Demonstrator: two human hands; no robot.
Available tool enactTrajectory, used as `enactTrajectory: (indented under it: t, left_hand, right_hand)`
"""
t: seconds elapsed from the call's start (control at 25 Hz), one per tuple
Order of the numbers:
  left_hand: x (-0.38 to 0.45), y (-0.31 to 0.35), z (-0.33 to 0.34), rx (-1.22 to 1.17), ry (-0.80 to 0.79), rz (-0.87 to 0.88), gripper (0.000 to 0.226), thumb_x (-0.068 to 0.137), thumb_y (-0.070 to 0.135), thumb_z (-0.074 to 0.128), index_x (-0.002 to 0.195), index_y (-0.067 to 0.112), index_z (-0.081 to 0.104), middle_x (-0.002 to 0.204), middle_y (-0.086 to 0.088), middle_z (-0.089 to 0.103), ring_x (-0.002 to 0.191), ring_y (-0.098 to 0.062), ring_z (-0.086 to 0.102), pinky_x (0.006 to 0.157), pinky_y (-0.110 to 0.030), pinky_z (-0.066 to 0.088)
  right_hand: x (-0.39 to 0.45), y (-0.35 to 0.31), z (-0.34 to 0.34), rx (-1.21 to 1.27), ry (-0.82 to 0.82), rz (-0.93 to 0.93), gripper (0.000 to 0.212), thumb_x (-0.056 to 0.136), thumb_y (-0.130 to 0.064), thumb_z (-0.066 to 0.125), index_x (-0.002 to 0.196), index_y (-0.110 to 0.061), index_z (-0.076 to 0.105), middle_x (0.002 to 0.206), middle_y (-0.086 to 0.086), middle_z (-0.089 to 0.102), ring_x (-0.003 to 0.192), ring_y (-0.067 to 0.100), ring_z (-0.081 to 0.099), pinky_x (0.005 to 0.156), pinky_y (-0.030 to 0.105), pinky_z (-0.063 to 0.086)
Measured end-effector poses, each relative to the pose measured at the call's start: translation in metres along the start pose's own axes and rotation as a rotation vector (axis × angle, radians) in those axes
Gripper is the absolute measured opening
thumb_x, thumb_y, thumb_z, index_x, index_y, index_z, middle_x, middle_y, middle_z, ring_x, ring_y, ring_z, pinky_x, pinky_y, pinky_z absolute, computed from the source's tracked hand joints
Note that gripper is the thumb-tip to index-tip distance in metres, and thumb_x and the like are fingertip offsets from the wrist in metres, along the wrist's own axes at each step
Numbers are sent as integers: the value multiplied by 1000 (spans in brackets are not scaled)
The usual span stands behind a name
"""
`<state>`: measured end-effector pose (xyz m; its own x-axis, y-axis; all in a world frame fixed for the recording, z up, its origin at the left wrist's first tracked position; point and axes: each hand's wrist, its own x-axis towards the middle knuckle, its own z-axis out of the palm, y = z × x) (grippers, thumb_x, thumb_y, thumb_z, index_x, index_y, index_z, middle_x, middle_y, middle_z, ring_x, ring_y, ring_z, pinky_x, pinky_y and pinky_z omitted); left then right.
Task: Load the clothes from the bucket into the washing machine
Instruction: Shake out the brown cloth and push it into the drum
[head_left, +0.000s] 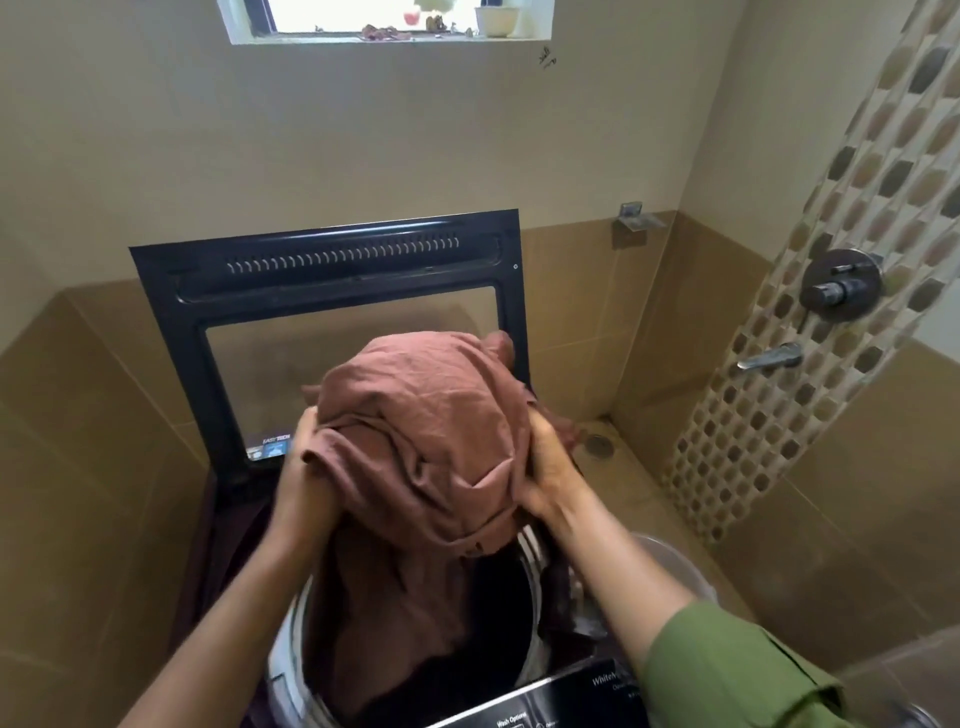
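Observation:
A bundle of reddish-brown cloth (426, 431) is held up over the open top-loading washing machine (301, 670). My left hand (301, 467) grips its left side and my right hand (550, 467) grips its right side. The lower end of the cloth hangs down into the dark drum (498, 613). The machine's black-framed glass lid (332, 291) stands upright behind the bundle. A pale bucket rim (670, 556) shows at the right, behind my right forearm, its inside hidden.
The control panel (550, 701) runs along the machine's near edge. Tiled walls close in at left and behind. A shower mixer (839, 286) and tap (771, 358) stick out from the right wall. A floor drain (597, 445) lies in the corner.

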<state>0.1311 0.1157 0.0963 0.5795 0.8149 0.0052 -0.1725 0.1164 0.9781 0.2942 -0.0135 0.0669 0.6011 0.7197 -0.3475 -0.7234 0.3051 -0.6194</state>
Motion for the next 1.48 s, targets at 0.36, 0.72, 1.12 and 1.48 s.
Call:
enactTrajectory:
  t: [0.36, 0.72, 1.12, 1.48]
  left_hand:
    - [-27, -78, -74, 158, -192, -698, 60, 86, 43, 62, 133, 10, 49, 114, -5, 64, 96, -20, 65, 81, -37, 54]
    - [16, -96, -155, 1788, -120, -147, 72, 90, 43, 48, 154, 30, 19, 164, -5, 1, 150, -37, -6, 115, -64, 4]
    - [18, -143, -173, 2005, -4, -204, 90, 86, 64, 43, 155, 31, -5, 164, -7, 3, 138, -52, 19, 67, -49, 56]
    - [21, -159, -172, 2153, 86, -97, 87, 84, 62, 45, 156, 27, 9, 160, -11, 19, 121, -53, 39, 60, -47, 51]
  right_hand:
    - [-1, 136, 10, -647, 115, 180, 11, 86, -1, 63, 94, -6, 68, 64, 1, 71, 53, 10, 66, 52, 19, 52]
    - [39, 193, -49, -508, 478, 370, 12, 83, -3, 65, 92, 4, 68, 85, 21, 68, 72, 34, 65, 64, 36, 54]
    - [62, 261, -58, -1189, 95, 480, 95, 86, -40, 67, 154, -22, 4, 148, 9, 42, 136, 26, 42, 112, 34, 33]
    - [96, 361, -125, -1273, -138, 803, 46, 99, -18, 46, 140, 0, 41, 144, 16, 45, 129, 32, 45, 98, 21, 36]
